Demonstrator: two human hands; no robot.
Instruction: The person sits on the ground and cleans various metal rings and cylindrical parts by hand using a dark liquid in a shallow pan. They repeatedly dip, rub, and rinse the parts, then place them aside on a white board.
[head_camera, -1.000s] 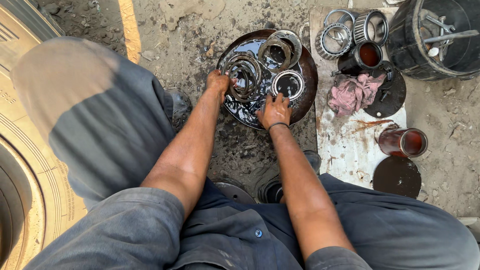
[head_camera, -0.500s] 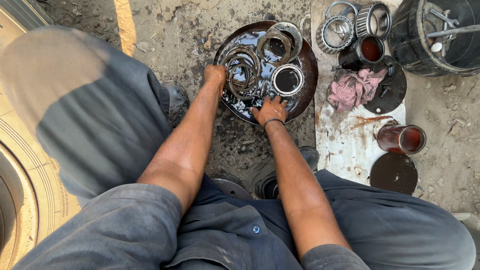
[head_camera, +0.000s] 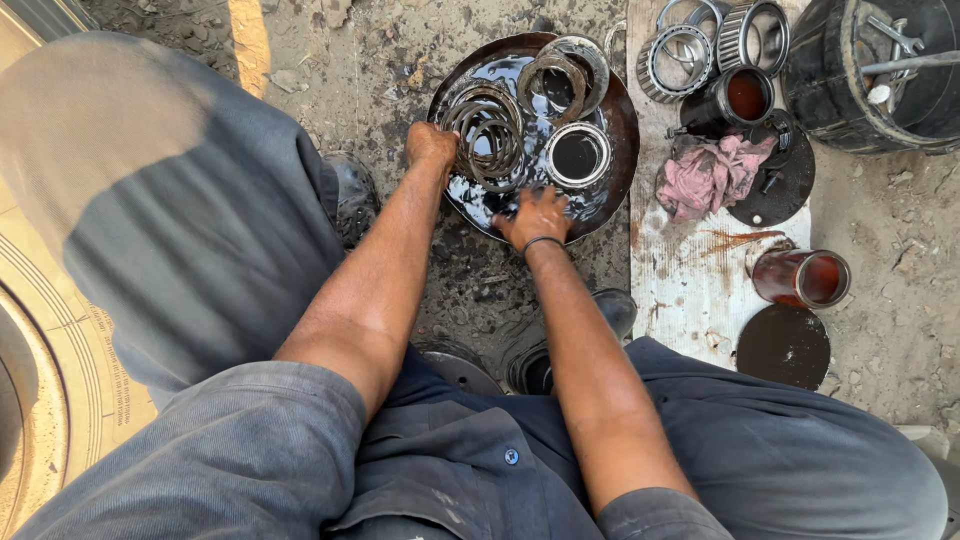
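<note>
A round dark metal pan (head_camera: 615, 150) of black oily liquid sits on the dirt ahead of me. In it lie a cluster of thin metal rings (head_camera: 488, 128), a larger ring (head_camera: 560, 72) at the back and a bearing cup (head_camera: 578, 155) on the right. My left hand (head_camera: 430, 145) grips the left edge of the ring cluster at the pan's rim. My right hand (head_camera: 538, 216), a dark band on its wrist, rests with fingers spread in the liquid at the pan's near edge, just below the bearing cup.
A worn white board (head_camera: 690, 280) to the right carries roller bearings (head_camera: 682, 55), a pink rag (head_camera: 712, 175), two red-stained cans (head_camera: 800, 278) and round dark lids (head_camera: 785, 347). A black bucket (head_camera: 880, 70) with tools stands far right. A large tyre (head_camera: 50, 380) lies at my left.
My left hand has shifted slightly along the ring cluster's left edge. My right hand stays at the pan's near edge. The view has tilted a little.
</note>
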